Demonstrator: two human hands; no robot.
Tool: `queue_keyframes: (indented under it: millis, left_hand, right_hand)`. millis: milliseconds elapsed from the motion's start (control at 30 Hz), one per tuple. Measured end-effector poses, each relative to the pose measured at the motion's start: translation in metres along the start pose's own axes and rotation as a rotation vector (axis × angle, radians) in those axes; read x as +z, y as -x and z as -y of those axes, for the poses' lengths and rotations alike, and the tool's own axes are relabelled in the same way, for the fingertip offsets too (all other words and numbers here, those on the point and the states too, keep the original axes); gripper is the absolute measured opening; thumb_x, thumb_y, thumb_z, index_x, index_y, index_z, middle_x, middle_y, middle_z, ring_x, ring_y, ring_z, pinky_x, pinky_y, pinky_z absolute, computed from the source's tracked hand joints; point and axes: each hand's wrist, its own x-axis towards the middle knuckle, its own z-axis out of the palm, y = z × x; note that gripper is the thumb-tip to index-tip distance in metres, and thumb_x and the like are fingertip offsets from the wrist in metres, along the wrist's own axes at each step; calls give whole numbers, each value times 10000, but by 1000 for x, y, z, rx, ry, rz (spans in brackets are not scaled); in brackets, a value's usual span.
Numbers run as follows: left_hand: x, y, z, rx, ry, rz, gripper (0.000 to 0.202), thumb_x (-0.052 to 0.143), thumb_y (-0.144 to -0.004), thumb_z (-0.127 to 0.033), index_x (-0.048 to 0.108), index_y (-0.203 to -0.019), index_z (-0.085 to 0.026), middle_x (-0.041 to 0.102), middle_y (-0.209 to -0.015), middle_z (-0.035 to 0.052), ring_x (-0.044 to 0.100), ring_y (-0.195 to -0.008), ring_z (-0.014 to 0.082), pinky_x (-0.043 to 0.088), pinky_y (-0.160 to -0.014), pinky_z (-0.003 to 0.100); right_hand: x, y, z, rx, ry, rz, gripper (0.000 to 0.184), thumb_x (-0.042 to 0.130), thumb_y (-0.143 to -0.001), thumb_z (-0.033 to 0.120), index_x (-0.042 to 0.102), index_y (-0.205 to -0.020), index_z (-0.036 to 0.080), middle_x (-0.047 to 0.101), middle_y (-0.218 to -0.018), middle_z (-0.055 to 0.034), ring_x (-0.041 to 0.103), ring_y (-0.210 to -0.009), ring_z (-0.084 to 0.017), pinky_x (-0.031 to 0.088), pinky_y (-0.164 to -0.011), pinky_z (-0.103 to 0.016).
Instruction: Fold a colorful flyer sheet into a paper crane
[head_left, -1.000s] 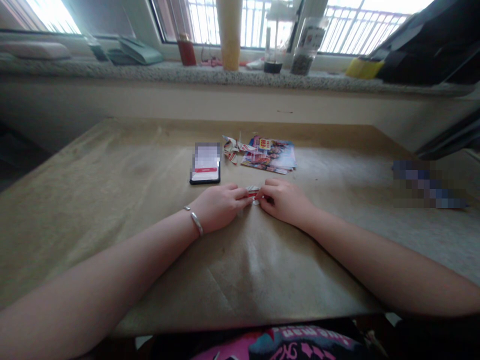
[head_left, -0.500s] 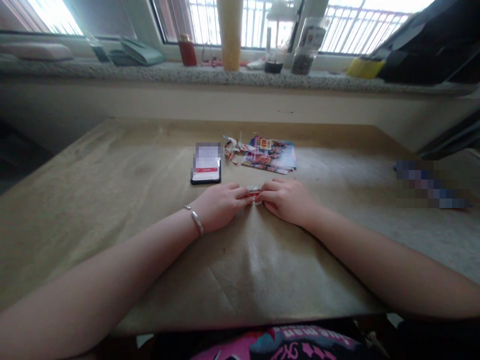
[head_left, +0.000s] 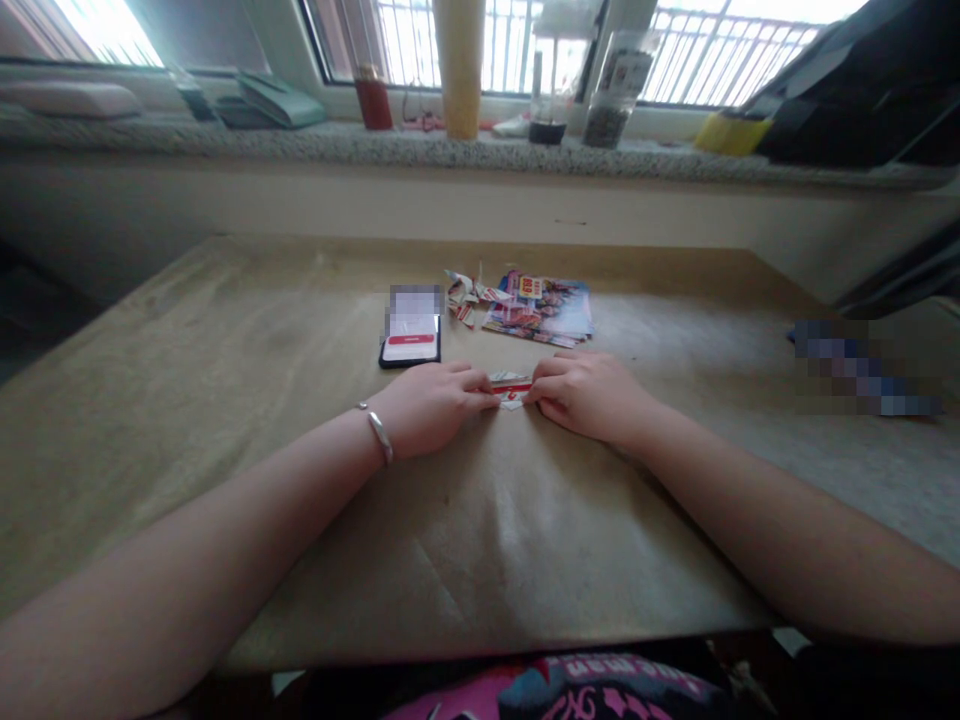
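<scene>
A small folded piece of printed paper, white with red, lies on the table between my hands. My left hand, with a silver bangle at its wrist, pinches the paper's left end. My right hand has its fingers closed on the right end. The fingertips cover both ends of the paper, while its middle shows. Just beyond my left hand lies a phone with a lit screen. Farther back are folded paper shapes next to a stack of colourful printed leaflets.
A brownish cover lies over the table. At the right edge rests a blurred bluish item. Behind the table, the stone windowsill carries a red-brown jar, a tall yellow cylinder and a dark bag.
My hands have moved apart along the paper, left hand to the left and right hand to the right. More of the paper's middle now shows.
</scene>
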Motion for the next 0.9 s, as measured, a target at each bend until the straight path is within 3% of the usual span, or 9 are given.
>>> queue_keyframes:
  millis: [233,633,900]
  left_hand:
    - [0,6,7,-16,81,-16,326,501,-812,-39,699,-1013,-202,680,-1032,33,611,-902,165,494,-833,294]
    - [3,12,10,22,60,-34,323,448,-845,-54,692,-1012,-184,686,-1067,32,614,-921,156,499,-836,282]
    - [5,10,3,-14,32,-103,219,481,-819,-101,670,-912,-162,687,-953,55,608,-862,172,506,-790,292]
  right_hand:
    - [1,2,-5,-8,-27,-2,208,523,-832,236,719,-879,288,693,-921,7,593,-759,-163,331,-623,-289]
    - [0,6,-8,-59,-70,10,216,507,-829,196,712,-878,241,686,-931,-26,585,-768,-163,366,-653,-277]
    - [10,8,-5,-7,-218,-97,196,513,-794,181,700,-852,197,662,-862,-57,571,-786,-174,402,-711,-279]
